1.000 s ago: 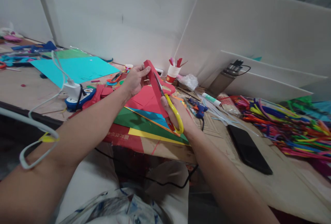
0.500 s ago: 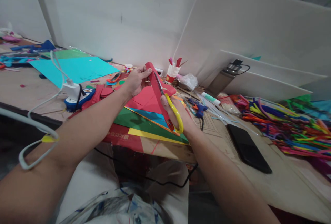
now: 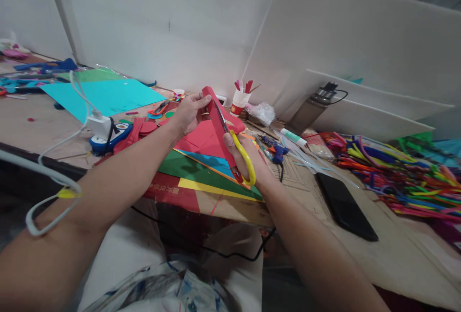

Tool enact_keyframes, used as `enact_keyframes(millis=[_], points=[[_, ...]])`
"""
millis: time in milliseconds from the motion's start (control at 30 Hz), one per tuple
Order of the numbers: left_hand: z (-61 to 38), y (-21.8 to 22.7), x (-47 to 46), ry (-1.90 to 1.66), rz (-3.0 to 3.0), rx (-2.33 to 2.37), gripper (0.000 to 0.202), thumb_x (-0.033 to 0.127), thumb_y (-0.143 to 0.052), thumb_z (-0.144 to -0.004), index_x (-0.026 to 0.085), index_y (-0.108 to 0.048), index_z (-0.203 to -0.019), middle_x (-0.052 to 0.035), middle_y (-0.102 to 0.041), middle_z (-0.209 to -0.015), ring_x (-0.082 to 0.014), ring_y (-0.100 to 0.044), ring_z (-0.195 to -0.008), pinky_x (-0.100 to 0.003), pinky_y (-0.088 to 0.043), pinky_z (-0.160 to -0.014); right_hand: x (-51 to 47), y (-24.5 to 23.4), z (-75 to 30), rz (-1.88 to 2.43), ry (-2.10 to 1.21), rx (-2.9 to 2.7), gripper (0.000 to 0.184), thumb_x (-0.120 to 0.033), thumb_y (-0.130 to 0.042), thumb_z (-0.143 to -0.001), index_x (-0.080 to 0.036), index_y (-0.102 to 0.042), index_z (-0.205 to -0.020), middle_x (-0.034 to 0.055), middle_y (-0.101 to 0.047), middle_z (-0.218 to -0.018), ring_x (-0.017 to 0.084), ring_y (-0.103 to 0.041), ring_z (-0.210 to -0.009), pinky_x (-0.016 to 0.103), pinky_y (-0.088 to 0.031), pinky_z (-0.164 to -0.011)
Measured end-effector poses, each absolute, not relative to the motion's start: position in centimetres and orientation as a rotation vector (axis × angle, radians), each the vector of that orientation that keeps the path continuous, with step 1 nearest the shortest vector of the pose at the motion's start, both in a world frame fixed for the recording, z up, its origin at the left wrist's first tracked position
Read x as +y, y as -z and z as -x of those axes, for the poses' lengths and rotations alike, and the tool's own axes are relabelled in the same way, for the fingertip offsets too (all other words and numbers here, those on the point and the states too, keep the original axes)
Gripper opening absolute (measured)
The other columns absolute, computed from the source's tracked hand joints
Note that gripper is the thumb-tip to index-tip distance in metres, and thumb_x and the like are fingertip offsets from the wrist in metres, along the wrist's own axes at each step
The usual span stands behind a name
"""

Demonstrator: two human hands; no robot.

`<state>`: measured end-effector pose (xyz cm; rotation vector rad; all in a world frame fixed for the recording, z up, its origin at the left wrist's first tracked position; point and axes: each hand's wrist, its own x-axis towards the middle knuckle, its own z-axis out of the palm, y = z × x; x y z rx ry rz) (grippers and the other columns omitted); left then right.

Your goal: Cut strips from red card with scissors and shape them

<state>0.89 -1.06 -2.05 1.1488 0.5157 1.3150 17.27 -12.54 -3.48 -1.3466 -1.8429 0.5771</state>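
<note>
Between thumb and fingers, my left hand pinches the far end of a folded strip of red paper. My right hand grips the yellow-handled scissors, their blades lying along the strip and pointing away from me. Whether the blades are parted is hard to make out. The strip's near end reaches down beside the right hand. Under both hands lie more red paper and a stack of coloured sheets, with a green sheet and a yellow sheet showing at the front.
A black phone, a blue glue gun and many pipe cleaners lie to the right. Behind stand a paper cup of pens and a bottle. At left are a power strip with a white cable and a turquoise sheet.
The scissors and the red strip shift only very slightly in my hands. Both arms stay nearly where they were.
</note>
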Motion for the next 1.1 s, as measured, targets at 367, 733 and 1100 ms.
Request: enact_keyframes(millis=[367,733,1100], points=[[-0.62,1.65,-1.08,-1.388,-1.114,0.571,0.024,0.035,-0.074,-0.079,0.017,-0.057,-0.075,0.0026,-0.064,-0.065,-0.0089,-0.061,-0.058,-0.023,-0.049,-0.062,-12.6,3.33,-17.17,1.355,-0.534,-1.895,0.048,-0.064,-0.033,-0.093,-0.022,-0.042,-0.071,-0.0006,-0.047,-0.062,0.015,-0.042,-0.056,0.029,-0.033,-0.054],[-0.58,1.68,-1.16,-1.345,-1.146,0.577,0.021,0.032,-0.073,-0.08,0.016,-0.059,-0.077,0.0007,-0.067,-0.069,-0.0096,-0.063,-0.061,-0.023,-0.05,-0.064,-12.36,3.41,-17.3,1.351,-0.537,-1.899,0.048,-0.065,-0.035,-0.092,-0.023,-0.043,-0.069,0.0014,-0.049,-0.062,0.015,-0.043,-0.057,0.031,-0.034,-0.052],[-0.62,1.47,-1.32,-1.337,-1.142,0.563,0.023,0.033,-0.074,-0.079,0.016,-0.059,-0.075,0.0003,-0.067,-0.067,-0.0101,-0.063,-0.061,-0.023,-0.05,-0.063,-12.35,3.55,-17.33,1.3,-0.487,-1.914,0.047,-0.061,-0.034,-0.094,-0.022,-0.041,-0.068,-0.0004,-0.046,-0.066,0.015,-0.04,-0.062,0.029,-0.032,-0.057]])
